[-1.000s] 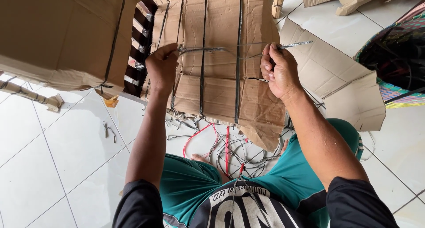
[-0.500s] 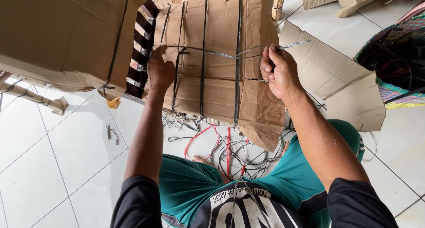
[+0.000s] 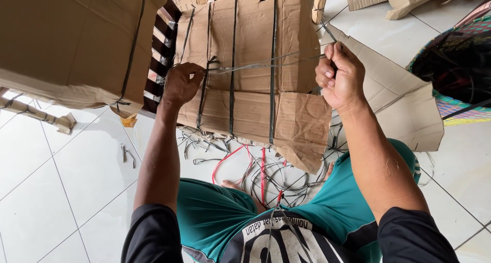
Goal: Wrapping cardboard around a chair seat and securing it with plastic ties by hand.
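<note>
Grey plastic strap [image 3: 266, 62] runs across the brown cardboard-wrapped bundle [image 3: 250, 97]. Left hand [image 3: 180, 84] pinches it at the bundle's left edge; right hand [image 3: 340, 76], fisted on the free end, beyond the right edge. Pull level, left anchoring firmly.

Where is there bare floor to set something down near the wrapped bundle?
Bare white tile floor lies left of the left arm, below the big carton, with only a small metal clip on it. Crowded: strap offcuts under the wrapped bundle; flat cardboard and a basket on the right.
</note>
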